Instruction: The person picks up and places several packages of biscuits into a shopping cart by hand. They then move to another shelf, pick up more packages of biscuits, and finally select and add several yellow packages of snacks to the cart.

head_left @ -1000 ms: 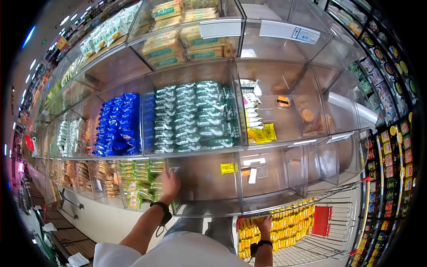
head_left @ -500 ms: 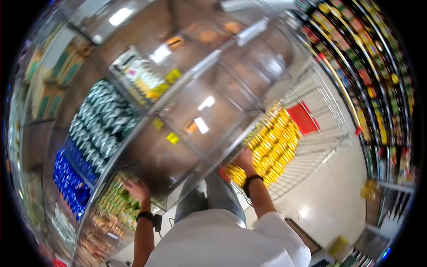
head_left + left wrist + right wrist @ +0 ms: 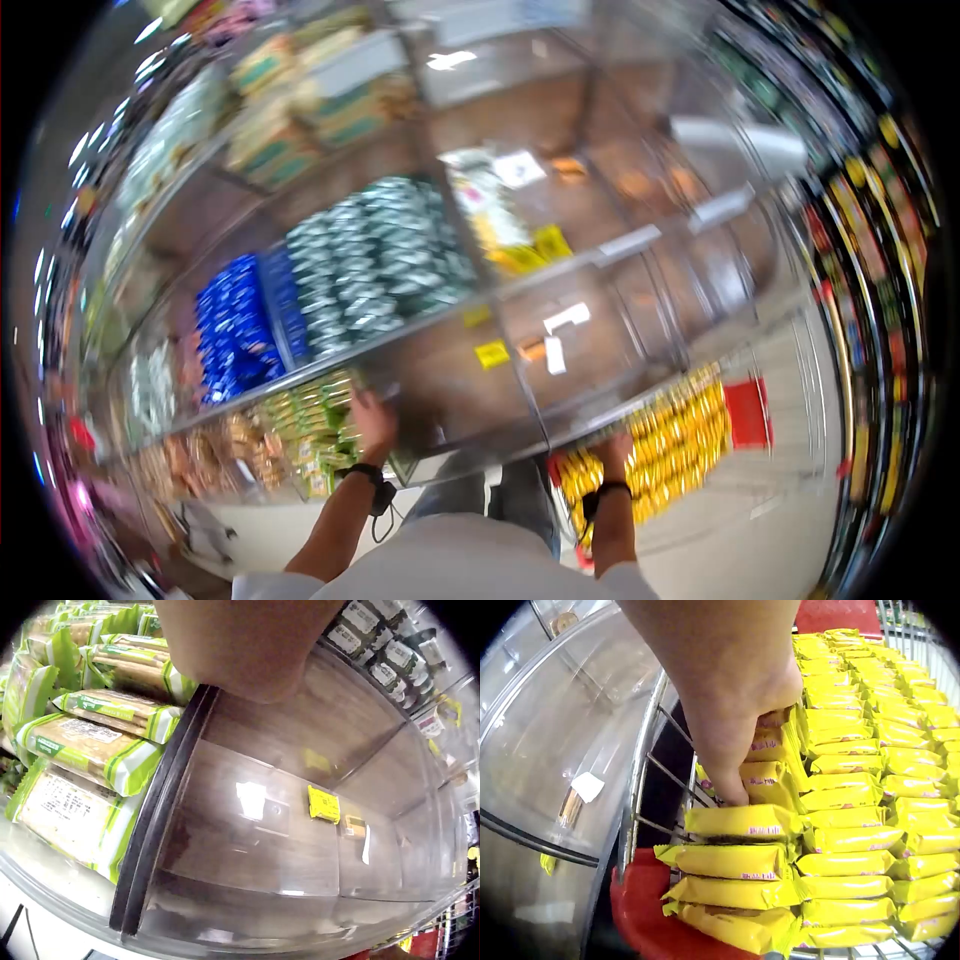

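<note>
My left hand (image 3: 374, 425) is at the divider (image 3: 161, 802) beside a bin of green-and-white cracker packets (image 3: 86, 742); its fingers look loosely extended, holding nothing visible. In the left wrist view only the heel of that hand shows, over the divider's top. My right hand (image 3: 727, 697) reaches down into a cart full of yellow snack packets (image 3: 847, 799). Its thumb sits at one end of a few tilted packets (image 3: 765, 780) and the other fingers are hidden at their far end, so the hand grips them. More packets lie in rows around it.
A clear-walled bin (image 3: 440, 385) beside the divider holds one small yellow packet (image 3: 324, 804). Above are blue packets (image 3: 238, 335) and dark green packets (image 3: 370, 265). The metal cart's red corner piece (image 3: 649, 907) stands close against the shelf's front. Stocked shelves (image 3: 880, 300) line the right.
The head view swung toward the cart and then back toward the shelf. My right hand has moved from the cart's near edge in among the yellow packets; the left stays by the divider.
</note>
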The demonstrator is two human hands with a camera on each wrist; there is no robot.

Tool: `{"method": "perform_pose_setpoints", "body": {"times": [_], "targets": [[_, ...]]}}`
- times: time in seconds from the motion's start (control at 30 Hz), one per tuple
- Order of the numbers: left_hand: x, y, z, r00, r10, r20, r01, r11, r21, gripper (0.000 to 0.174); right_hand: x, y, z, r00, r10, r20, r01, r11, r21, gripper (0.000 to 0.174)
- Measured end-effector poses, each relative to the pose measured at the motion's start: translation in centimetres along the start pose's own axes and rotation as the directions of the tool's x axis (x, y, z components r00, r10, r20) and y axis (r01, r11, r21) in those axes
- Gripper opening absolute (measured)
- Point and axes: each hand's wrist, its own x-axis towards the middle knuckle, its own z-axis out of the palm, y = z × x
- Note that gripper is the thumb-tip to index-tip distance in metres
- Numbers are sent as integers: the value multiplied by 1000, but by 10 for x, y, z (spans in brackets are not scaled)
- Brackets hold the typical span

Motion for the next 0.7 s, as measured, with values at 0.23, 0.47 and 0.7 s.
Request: {"method": "perform_pose_setpoints", "body": {"times": [0.23, 0.47, 0.7], "targets": [[2, 11, -13, 994, 59, -88, -61, 998, -24, 41, -16, -17, -40, 986, 159, 48, -160, 987, 26, 99], [2, 6, -19, 999, 45, -7, -45, 993, -108, 46, -32, -24, -90, 992, 116, -59, -115, 993, 22, 102], [3, -2, -11, 985, 87, -146, -106, 986, -126, 32, -56, -33, -161, 990, -24, -140, 25, 1000, 3, 99]]}}
